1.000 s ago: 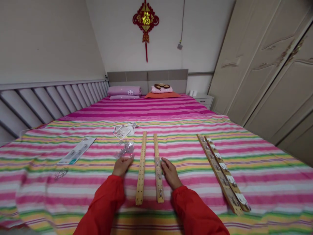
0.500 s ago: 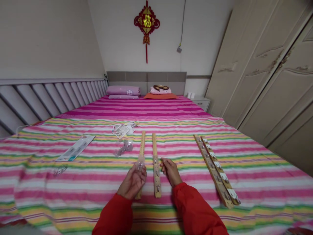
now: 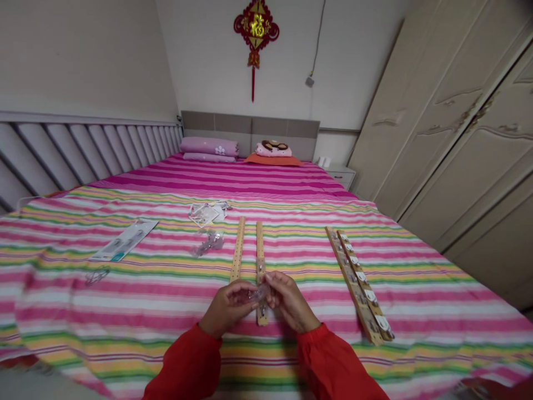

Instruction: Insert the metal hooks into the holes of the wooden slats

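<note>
My left hand (image 3: 231, 305) and my right hand (image 3: 291, 300) meet low over the bed, both closed on a clear adhesive hook (image 3: 261, 292) with a small metal part. Beneath it lies a narrow wooden strip (image 3: 260, 239), perforated with small holes and carrying several clear hooks; my fingers and the held hook cover part of them. Just left, a second perforated wooden strip (image 3: 239, 250) runs alongside, its near end hidden behind my left hand. A small heap of clear hooks (image 3: 209, 243) rests left of that strip.
Two more wooden strips lie at the right: one with clear hooks (image 3: 353, 283), one with white hooks (image 3: 361, 276). Packaging cards (image 3: 208, 213) are piled beyond the heap. Further left are a long pack (image 3: 125, 241) and some thin loops (image 3: 97, 275). Wardrobe doors (image 3: 458, 122) border the right.
My left hand has moved right and turned over, bringing the clear hook above the right-hand strip. My right hand has come in to pinch it too. The view has shifted slightly.
</note>
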Demonstrator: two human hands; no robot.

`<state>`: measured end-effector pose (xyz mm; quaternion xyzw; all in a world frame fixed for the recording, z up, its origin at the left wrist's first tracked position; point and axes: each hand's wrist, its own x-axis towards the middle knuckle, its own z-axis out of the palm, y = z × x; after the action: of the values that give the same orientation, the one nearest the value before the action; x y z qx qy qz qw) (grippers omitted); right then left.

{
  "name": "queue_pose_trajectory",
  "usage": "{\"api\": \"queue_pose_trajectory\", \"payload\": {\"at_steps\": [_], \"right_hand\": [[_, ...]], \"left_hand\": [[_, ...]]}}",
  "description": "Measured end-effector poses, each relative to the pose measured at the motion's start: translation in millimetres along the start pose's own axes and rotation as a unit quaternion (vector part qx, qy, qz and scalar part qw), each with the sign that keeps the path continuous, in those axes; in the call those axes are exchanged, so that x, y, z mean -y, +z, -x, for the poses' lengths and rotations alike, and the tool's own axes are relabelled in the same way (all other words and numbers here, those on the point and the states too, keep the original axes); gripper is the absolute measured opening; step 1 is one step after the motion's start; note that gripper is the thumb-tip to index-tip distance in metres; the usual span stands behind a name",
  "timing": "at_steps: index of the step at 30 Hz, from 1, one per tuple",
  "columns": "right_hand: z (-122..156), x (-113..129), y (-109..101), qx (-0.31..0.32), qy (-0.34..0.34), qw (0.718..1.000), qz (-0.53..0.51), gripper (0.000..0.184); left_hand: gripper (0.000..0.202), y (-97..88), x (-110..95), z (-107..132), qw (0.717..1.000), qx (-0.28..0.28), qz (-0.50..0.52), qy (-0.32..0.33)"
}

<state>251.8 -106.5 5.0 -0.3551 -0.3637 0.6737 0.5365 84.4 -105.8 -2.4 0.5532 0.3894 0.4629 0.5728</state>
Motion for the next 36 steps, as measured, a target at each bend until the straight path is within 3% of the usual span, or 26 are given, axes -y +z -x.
{"api": "queue_pose_trajectory", "payload": {"at_steps": [2, 12, 17, 20, 26, 31, 36], "right_hand": [[4.3, 1.7, -1.2, -0.005, 0.001, 1.000, 0.007, 0.022], [7.5, -13.3, -10.9, -0.023, -0.009, 1.000, 0.001, 0.023], [0.8, -6.2, -14.9, -0.068, -0.044, 0.996, 0.020, 0.028], [-4.2, 1.3, -16.6, -0.057, -0.064, 0.995, 0.047, 0.030], [-22.3, 12.3, -14.4, -0.011, -0.082, 0.992, 0.097, 0.031], [-42.7, 10.6, -21.1, -0.087, -0.086, 0.989, 0.078, 0.029], [-63.3, 3.3, -27.9, -0.099, -0.067, 0.990, 0.068, 0.025]], "left_hand": [[0.029, 1.1, -0.6, 1.3, 1.000, -0.006, -0.007, 0.014], [0.044, 0.4, -7.4, -4.5, 0.991, -0.082, 0.084, -0.057], [0.043, 2.3, -8.8, -3.5, 0.991, -0.065, 0.053, -0.107], [0.041, 4.3, -8.9, -7.2, 0.993, -0.055, 0.010, -0.102], [0.030, 12.6, -15.0, -27.0, 0.999, -0.011, -0.031, -0.038], [0.035, 11.7, -16.1, -50.0, 0.994, -0.046, -0.008, -0.099], [0.038, 8.7, -6.8, -82.7, 0.987, -0.100, 0.039, -0.123]]}}
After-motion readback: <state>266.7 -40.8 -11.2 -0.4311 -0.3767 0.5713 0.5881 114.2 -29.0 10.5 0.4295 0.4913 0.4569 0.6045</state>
